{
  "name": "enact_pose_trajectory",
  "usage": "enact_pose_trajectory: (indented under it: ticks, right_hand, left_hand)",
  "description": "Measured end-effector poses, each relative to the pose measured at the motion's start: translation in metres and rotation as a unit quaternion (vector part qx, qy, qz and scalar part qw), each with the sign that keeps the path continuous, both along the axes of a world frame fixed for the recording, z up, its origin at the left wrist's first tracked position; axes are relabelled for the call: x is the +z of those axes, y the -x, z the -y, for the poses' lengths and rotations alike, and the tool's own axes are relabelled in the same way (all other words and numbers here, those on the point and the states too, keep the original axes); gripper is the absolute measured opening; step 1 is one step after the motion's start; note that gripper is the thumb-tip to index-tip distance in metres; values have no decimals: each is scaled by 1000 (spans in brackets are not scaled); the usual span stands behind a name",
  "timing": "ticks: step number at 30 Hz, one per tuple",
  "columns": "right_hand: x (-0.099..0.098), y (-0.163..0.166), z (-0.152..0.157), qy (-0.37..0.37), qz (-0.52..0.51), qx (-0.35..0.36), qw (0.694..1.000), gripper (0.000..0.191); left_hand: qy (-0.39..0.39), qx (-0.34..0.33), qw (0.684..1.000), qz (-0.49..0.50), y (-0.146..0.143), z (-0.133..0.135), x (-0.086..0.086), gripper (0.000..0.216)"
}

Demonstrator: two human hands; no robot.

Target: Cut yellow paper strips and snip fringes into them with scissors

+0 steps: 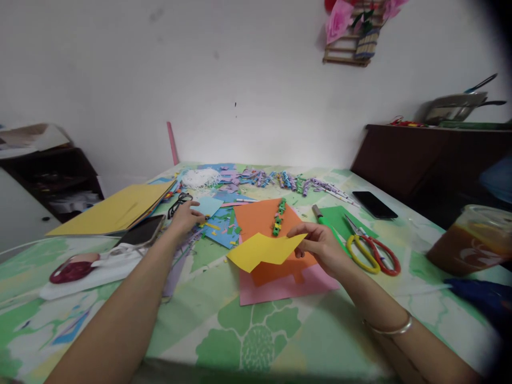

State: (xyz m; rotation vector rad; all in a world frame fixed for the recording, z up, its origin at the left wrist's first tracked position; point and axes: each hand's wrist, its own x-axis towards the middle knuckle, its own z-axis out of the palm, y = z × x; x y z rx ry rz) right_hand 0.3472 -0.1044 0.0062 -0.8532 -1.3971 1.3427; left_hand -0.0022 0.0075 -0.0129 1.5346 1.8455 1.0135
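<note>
My right hand (pixel 320 244) pinches a piece of yellow paper (pixel 264 250) by its right end and holds it just above an orange sheet (pixel 260 224) that lies on a pink sheet (pixel 284 288). A short green and orange paper chain (pixel 278 217) rests on the orange sheet. My left hand (pixel 186 217) reaches out to the left, fingers curled down on the table among paper scraps (pixel 218 229), beside a pair of black glasses (pixel 178 204) and a light blue paper square (pixel 208 206). What its fingers hold, if anything, is hidden.
Scissors with yellow and red handles (pixel 372 250) lie right of my hand, beside a green knife (pixel 326 221) and green paper. There are two phones (pixel 374 204) (pixel 142 230), a stack of coloured card (pixel 116 209), paper rolls (pixel 280 180), and a plastic cup of brown drink (pixel 472 240).
</note>
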Motion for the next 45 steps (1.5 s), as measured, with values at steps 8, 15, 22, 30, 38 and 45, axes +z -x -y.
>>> enact_pose_trajectory:
  ticks: [8,15,22,30,38,45]
  right_hand:
    - [-1,0,4,-6,15,35,999,17]
    - [9,-3,11,0,63,113,992,11]
    - [27,-41,3,-30,136,66,988,12]
    - [39,-76,4,14,101,-28,994,10]
    - [32,-77,-8,-52,3,-150,987,17]
    - [31,-81,-9,-79,-69,-211,972,26]
  left_hand:
    - [-30,-115,976,182,-22,27,30,49]
    - [-6,-210,949,237,-59,48,33,42]
    - [17,-207,946,248,-68,51,27,35]
    - [30,-202,952,227,-75,52,26,35]
    - [-46,-138,978,146,-66,41,15,34]
    - [-111,-144,983,-26,-53,31,16,26]
